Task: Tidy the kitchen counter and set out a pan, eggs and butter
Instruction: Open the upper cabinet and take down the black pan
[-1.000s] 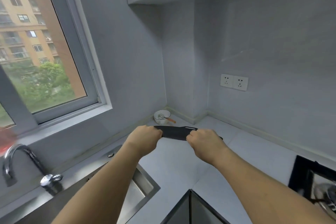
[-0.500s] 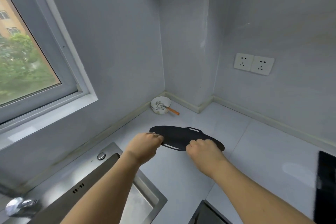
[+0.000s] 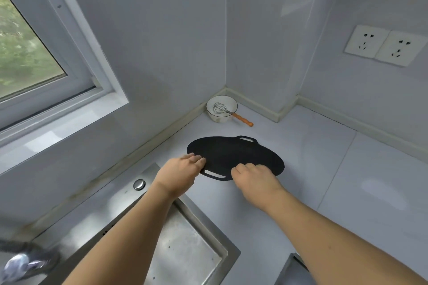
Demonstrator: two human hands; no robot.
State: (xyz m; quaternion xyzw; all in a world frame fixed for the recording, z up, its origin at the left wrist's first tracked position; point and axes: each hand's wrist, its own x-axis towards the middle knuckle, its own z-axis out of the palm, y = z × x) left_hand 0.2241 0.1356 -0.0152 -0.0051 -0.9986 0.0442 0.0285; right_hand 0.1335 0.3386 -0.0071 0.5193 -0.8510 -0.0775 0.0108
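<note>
Head view: left hand (image 3: pixel 179 172), right hand (image 3: pixel 253 179) grip black board (image 3: pixel 234 155) (no readable writing) on counter (image 3: pixel 324 169).

Black pan (image 3: pixel 234 155), white bowl (image 3: pixel 221 114), orange-handled whisk (image 3: pixel 228 111) (wires silver), pale grey counter (image 3: pixel 324 169)

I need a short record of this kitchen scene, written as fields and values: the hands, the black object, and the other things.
left hand: on near-left edge of black flat pan
right hand: on its near edge
pan: flat on counter, two slot handles
bowl: in corner, holds whisk
sink: near left
sockets: right wall
</note>
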